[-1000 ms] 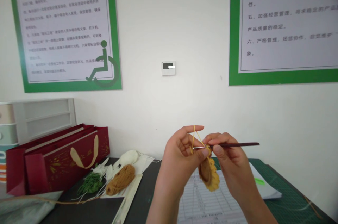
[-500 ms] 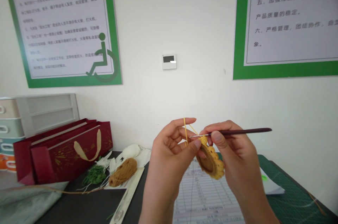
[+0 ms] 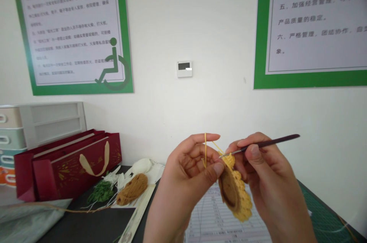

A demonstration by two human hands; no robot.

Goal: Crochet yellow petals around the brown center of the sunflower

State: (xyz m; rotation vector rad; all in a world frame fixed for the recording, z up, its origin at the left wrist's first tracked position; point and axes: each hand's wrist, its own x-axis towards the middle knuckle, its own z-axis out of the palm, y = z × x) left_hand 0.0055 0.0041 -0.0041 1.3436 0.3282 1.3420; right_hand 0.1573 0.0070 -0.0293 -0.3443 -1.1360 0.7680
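My right hand (image 3: 266,176) pinches a slim crochet hook (image 3: 266,143) with a dark handle, and its metal tip (image 3: 225,155) meets the top edge of a round crochet piece (image 3: 235,193). That piece has a scalloped yellow border around a brown centre. My left hand (image 3: 187,170) holds it between thumb and fingers. A yellow yarn strand (image 3: 205,150) runs up over my left index finger and across to the hook. The lower part of the piece hangs below both hands.
A dark table holds a mustard yarn ball (image 3: 132,189), white yarn (image 3: 142,166), green leaf-like pieces (image 3: 101,192), and a ruler (image 3: 140,212). A red gift bag (image 3: 67,168) stands by a drawer unit (image 3: 17,132). A printed sheet (image 3: 218,216) lies under my hands on a green cutting mat (image 3: 323,212).
The hook has tilted, its handle now rising to the right. My hands have shifted slightly right and lower, and the crochet piece appears larger and has turned slightly.
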